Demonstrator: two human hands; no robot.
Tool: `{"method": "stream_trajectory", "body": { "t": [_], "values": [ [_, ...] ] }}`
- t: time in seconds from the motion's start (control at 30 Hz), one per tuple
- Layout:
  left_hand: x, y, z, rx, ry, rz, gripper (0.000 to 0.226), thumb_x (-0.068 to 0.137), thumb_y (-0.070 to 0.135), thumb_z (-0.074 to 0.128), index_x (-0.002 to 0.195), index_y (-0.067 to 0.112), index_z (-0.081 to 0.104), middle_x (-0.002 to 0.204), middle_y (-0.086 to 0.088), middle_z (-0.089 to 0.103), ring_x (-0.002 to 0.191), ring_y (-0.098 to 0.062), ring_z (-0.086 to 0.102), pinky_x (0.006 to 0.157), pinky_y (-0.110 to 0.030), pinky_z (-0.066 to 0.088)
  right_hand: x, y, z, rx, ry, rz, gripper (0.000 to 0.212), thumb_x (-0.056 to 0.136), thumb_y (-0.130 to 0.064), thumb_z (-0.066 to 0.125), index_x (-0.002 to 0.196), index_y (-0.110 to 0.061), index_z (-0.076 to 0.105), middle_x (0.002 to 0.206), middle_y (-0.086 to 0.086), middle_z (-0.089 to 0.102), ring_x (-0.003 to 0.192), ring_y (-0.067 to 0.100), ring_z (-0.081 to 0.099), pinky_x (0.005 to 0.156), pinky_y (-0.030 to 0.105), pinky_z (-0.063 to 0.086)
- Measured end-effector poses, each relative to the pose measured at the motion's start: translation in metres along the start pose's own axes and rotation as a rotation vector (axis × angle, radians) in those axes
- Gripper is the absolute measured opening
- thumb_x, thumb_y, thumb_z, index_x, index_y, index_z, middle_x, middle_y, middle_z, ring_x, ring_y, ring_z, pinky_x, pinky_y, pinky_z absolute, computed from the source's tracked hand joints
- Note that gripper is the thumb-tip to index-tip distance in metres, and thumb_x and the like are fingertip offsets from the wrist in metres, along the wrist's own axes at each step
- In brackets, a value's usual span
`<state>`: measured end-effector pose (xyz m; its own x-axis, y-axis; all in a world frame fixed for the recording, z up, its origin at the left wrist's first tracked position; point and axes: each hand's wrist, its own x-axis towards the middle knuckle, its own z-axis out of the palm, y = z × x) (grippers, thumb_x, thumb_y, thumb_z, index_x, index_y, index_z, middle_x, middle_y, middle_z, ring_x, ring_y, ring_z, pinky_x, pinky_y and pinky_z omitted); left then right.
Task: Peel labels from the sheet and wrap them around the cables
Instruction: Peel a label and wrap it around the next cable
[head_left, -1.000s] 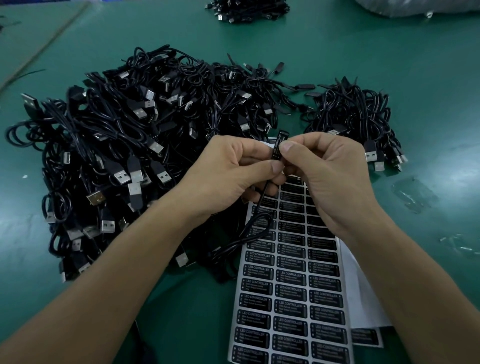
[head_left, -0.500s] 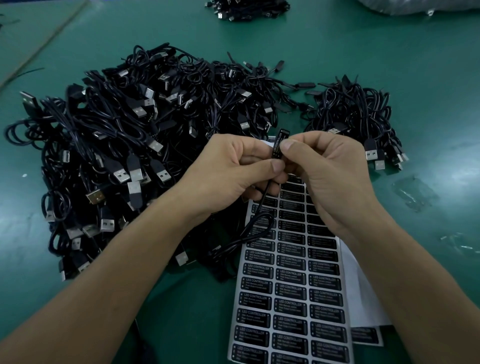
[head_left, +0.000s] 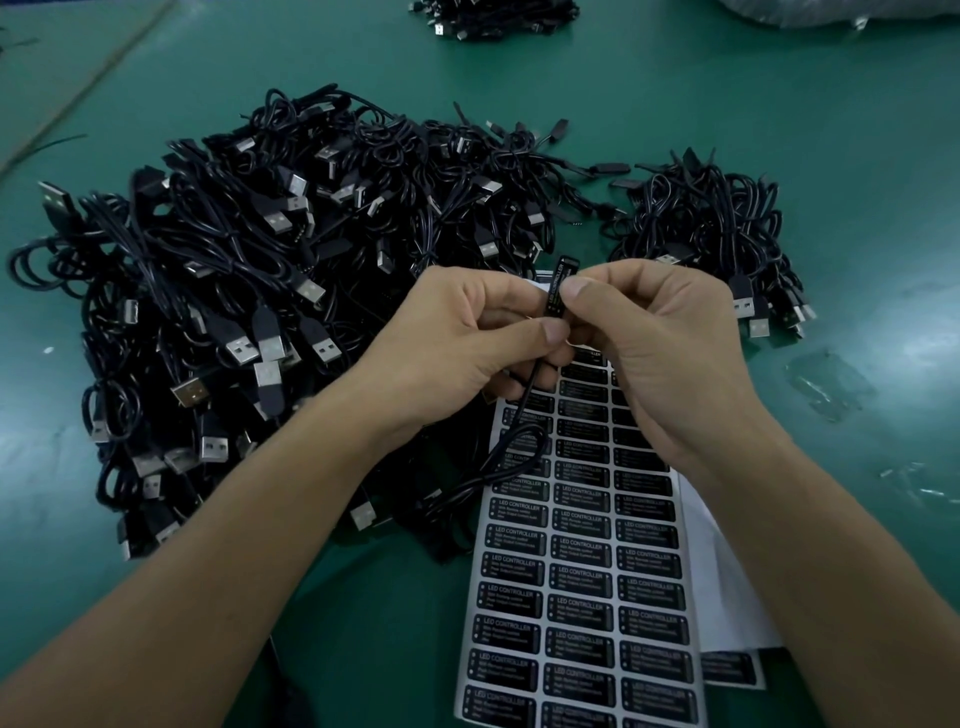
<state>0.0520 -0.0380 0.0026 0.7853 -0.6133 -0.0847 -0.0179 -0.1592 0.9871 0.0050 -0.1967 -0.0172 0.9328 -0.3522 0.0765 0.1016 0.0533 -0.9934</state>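
Standing almost upright between the two hands, a small black controller piece (head_left: 557, 285) with a label reading "LED CONTROLLER" along its length sits above the far end of the label sheet (head_left: 582, 566), raised off the green table (head_left: 857, 130). The left hand (head_left: 467, 348) pinches its lower part between thumb and forefinger, and the right hand (head_left: 670, 353) pinches it from the other side, its forefinger tip pressed against the label near the middle. From the bottom of the piece a thin black cable (head_left: 524, 441) drops past the left palm, loops over the upper left corner of the sheet and runs off toward the big heap. The sheet lies flat below the hands, carrying rows of black labels in three columns, with further sheets (head_left: 727, 613) showing from under its right edge. Left of the sheet spreads a large pile of black USB cables (head_left: 249, 291); a smaller pile (head_left: 711, 228) lies beyond the right hand, and another bunch (head_left: 493, 18) rests at the far edge of the table.
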Motion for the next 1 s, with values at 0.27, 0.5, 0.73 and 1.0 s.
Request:
{"method": "stream_trajectory", "body": {
  "t": [0.27, 0.5, 0.73, 1.0],
  "values": [
    [0.0006, -0.0012, 0.0007, 0.015, 0.003, 0.015, 0.003, 0.092, 0.012, 0.070, 0.093, 0.013, 0.073, 0.080, -0.006, 0.076, 0.066, -0.010, 0.070, 0.054, -0.018, 0.052, 0.0003, 0.0015, 0.0037, -0.017, 0.066, -0.014, 0.007, 0.074, -0.021, 0.074, 0.072, -0.014, 0.072, 0.070, -0.001, 0.070, 0.072, 0.018, 0.066, 0.076, 0.037, 0.058],
    [0.0004, -0.0010, 0.0010, 0.013, 0.004, 0.021, 0.004, 0.092, 0.012, 0.069, 0.095, 0.013, 0.073, 0.079, -0.005, 0.076, 0.066, -0.011, 0.070, 0.053, -0.017, 0.052, 0.0002, 0.0038, 0.0030, 0.045, 0.072, -0.012, 0.009, 0.072, -0.019, 0.078, 0.071, -0.016, 0.069, 0.074, 0.003, 0.071, 0.076, 0.025, 0.068, 0.077, 0.041, 0.059],
    [-0.0001, -0.0011, 0.0008, 0.002, 0.004, 0.014, 0.006, 0.093, 0.009, 0.067, 0.096, 0.010, 0.072, 0.078, -0.005, 0.076, 0.064, -0.010, 0.069, 0.051, -0.017, 0.050, -0.0006, 0.0030, 0.0012, 0.134, 0.074, 0.015, 0.041, 0.065, -0.017, 0.084, 0.090, -0.015, 0.051, 0.076, 0.000, 0.071, 0.081, 0.020, 0.071, 0.082, 0.037, 0.057],
    [-0.0012, 0.0012, 0.0032, 0.072, 0.048, 0.014, 0.009, 0.093, 0.014, 0.068, 0.088, 0.017, 0.074, 0.076, -0.004, 0.076, 0.065, -0.010, 0.070, 0.052, -0.017, 0.051, -0.0005, 0.0012, -0.0010, 0.136, -0.059, 0.016, 0.023, 0.083, -0.006, 0.077, 0.104, -0.013, 0.071, 0.074, -0.005, 0.071, 0.073, 0.007, 0.067, 0.072, 0.020, 0.051]
  ]
}}
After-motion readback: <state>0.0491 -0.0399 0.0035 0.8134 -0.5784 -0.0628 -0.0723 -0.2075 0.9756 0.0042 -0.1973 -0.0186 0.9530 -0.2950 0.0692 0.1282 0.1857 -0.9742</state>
